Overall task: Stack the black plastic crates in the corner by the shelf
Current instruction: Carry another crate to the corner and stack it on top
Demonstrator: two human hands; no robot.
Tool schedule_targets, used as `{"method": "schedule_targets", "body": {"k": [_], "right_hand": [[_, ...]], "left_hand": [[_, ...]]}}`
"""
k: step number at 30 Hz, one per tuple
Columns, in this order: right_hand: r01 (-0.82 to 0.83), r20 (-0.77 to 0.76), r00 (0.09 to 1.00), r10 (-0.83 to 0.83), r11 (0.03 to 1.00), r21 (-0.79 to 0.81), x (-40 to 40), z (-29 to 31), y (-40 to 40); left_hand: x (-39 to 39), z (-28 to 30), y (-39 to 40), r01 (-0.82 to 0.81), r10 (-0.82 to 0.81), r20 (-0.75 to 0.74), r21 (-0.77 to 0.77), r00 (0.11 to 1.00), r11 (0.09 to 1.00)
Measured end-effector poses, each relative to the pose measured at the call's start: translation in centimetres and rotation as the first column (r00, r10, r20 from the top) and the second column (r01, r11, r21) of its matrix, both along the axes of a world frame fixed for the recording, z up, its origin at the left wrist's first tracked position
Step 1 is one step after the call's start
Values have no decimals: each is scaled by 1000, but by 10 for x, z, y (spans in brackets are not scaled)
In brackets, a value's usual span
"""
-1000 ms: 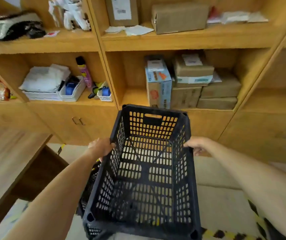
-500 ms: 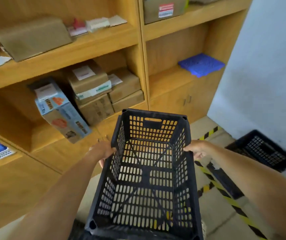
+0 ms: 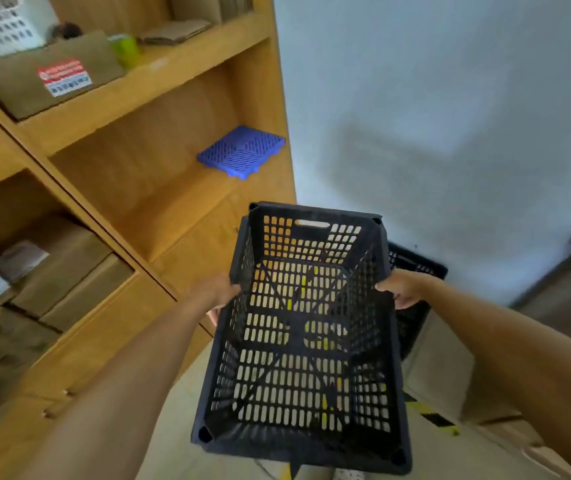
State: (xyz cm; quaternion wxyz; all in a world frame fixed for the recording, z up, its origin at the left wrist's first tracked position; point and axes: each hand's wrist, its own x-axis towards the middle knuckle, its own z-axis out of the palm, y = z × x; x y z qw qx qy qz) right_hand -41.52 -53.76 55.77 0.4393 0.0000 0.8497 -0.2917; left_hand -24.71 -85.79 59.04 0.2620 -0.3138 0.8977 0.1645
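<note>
We grip the slotted black crate (image 3: 306,327), left hand (image 3: 216,294) and right hand (image 3: 402,289) clamped on its side rims. Nothing inside it. A second crate (image 3: 415,268) sits just beyond our right hand.

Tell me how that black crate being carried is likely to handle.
The black crate is probably light: its walls and floor are mostly slots and it's empty. It likely stays stiff, keeping its shape held only by the left hand and right hand.

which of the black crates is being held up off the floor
The near crate, gripped on its long sides by the left hand and right hand. The other crate sits behind it by the wall, mostly hidden.
</note>
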Motion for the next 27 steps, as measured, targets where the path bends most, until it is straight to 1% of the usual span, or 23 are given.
{"method": "schedule_targets", "body": {"k": [1, 4, 6, 8, 13, 15, 16, 19, 21, 22, 23, 27], "right_hand": [[25, -22, 999, -25, 1000, -2, -11, 0, 14], [168, -85, 982, -169, 986, -10, -46, -6, 54], [286, -67, 955, -288, 957, -43, -69, -15, 82], [360, -42, 931, -362, 931, -56, -85, -15, 105], [422, -62, 903, -425, 905, -49, -113, -5, 147], [361, -29, 932, -361, 933, -20, -132, -13, 161], [363, -18, 932, -363, 932, 6, -144, -20, 167], [575, 60, 817, -573, 818, -18, -181, -32, 182], [625, 108, 776, -622, 780, 0, -205, -34, 186], [628, 116, 772, -624, 778, 9, -218, -39, 190], [631, 113, 770, -628, 775, 10, -230, -46, 193], [616, 14, 785, -619, 783, 87, -260, -78, 204]], "left_hand": [[-21, 0, 11, 10, -10, 4, 14, 1000, 1000], [-84, 1, 40, 18, -20, 19, 74, 1000, 997], [-124, 3, 60, 79, -80, 8, 57, 997, 995], [-162, 1, 77, 157, -157, 18, 34, 987, 987], [-256, -21, 113, 292, -293, 13, 24, 956, 956], [-294, -32, 125, 363, -363, 19, 11, 932, 932], [-313, -41, 129, 397, -397, 32, 5, 917, 918], [-371, -63, 138, 470, -465, 112, -18, 878, 882], [-405, -74, 144, 501, -490, 146, -52, 859, 864], [-420, -77, 149, 507, -495, 144, -64, 857, 859], [-436, -81, 154, 515, -503, 142, -69, 853, 854], [-477, -97, 173, 518, -505, 177, -36, 845, 855]]}}
